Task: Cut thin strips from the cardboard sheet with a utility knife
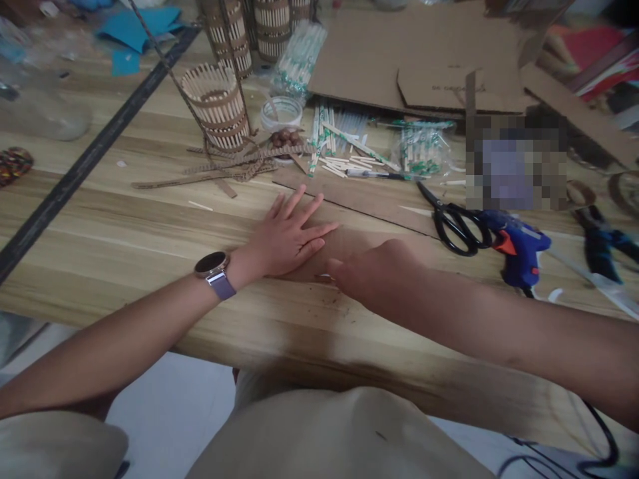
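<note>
My left hand (294, 236) lies flat with its fingers spread on a piece of brown cardboard (349, 243) at the middle of the table. A watch is on that wrist. Just to the right, my right hand (367, 269) is closed over the near part of the cardboard, thumb and fingers pressed together. A small pale tip shows beside its fingertips, too small to make out. Small dark crumbs lie on the table below. A long cardboard strip (369, 207) with a dark edge lies beyond both hands.
Black scissors (456, 226) and a blue glue gun (522, 249) lie right of the hands. Beyond stand a stick basket (217, 110), a tape roll (281, 114), bagged sticks (424, 146) and cardboard sheets (369, 53). A dark metal bar (100, 150) crosses the left side.
</note>
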Demonstrator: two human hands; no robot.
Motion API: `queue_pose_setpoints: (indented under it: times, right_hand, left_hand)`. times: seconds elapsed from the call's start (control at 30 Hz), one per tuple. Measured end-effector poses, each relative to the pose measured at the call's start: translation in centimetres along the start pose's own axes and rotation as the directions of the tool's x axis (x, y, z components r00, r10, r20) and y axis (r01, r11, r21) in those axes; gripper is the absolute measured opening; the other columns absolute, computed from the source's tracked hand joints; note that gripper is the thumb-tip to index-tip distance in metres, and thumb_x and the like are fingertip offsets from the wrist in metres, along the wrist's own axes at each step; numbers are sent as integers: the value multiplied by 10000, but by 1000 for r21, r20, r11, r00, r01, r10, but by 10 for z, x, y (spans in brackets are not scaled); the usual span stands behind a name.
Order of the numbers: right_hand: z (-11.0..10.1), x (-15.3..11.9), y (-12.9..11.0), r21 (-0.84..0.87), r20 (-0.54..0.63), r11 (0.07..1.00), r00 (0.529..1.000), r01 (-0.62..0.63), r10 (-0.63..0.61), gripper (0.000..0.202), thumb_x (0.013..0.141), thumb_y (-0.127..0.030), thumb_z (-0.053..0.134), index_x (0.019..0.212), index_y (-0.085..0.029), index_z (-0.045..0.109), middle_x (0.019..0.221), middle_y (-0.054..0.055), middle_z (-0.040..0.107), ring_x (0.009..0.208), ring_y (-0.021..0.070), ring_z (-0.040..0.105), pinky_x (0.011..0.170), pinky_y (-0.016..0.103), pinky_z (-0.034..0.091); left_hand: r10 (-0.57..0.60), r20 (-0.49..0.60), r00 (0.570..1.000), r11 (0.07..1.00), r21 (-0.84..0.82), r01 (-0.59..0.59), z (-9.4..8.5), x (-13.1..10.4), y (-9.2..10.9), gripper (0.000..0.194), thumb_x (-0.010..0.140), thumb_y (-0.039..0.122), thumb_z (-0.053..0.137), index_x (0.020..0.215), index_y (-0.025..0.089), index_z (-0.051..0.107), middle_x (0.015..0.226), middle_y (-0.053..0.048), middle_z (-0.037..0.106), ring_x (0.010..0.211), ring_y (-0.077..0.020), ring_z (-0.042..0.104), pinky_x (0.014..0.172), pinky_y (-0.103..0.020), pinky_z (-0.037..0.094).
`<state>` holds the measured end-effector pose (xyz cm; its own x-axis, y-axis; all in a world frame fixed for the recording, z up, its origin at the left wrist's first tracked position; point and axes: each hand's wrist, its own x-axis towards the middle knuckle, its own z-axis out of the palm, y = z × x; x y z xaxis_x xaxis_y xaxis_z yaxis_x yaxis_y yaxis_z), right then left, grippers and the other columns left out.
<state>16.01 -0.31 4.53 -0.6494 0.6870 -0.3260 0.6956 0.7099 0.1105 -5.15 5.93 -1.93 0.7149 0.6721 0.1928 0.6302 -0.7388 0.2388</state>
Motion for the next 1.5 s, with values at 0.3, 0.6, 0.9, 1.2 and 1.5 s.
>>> queue_pose_setpoints:
  times: [0.3,0.6,0.9,1.2,1.5]
  right_hand:
    - [-11,-18,3,-115,80,992,995,-58,67,374,868,2,426,957,-266,671,671,68,706,627,232,686,482,308,271]
    - [0,-44,44,15,165,996,983,-86,83,277,997,-302,468,1165,-265,685,813,42,760,588,186,638,483,297,191]
    - [-14,1,6,-34,57,999,998,-28,30,326,1037,-370,398,1101,-221,681,770,86,746,658,252,696,523,300,268]
    - [-8,19,0,-33,72,999,997,23,-21,320,1009,-305,413,1200,-234,660,727,91,741,655,270,709,528,304,339]
    - [-18,21,-11,3,68,999,997,42,-42,364,913,-72,441,1144,-204,689,688,100,721,716,283,719,526,328,345]
  left_hand:
    - [-16,5,1000,1000,-1,16,-2,-1,3,429,1050,413,447,1450,323,574,1655,-115,325,1545,-427,161,1190,-689,182]
    - [-16,-24,1000,1000,5,16,1,0,3,421,1052,403,445,1443,325,581,1635,-130,360,1541,-418,187,1185,-688,196]
    - [-7,-32,999,1000,22,8,4,0,1,463,1062,423,402,1462,248,555,1611,-177,389,1540,-407,204,1185,-671,212]
    - [14,-52,999,998,55,-11,5,-1,1,502,1062,426,406,1467,155,527,1599,-233,382,1533,-409,224,1184,-647,243]
    - [21,-45,999,996,89,-17,7,0,0,497,1059,386,420,1471,133,531,1595,-255,374,1517,-457,233,1172,-666,249]
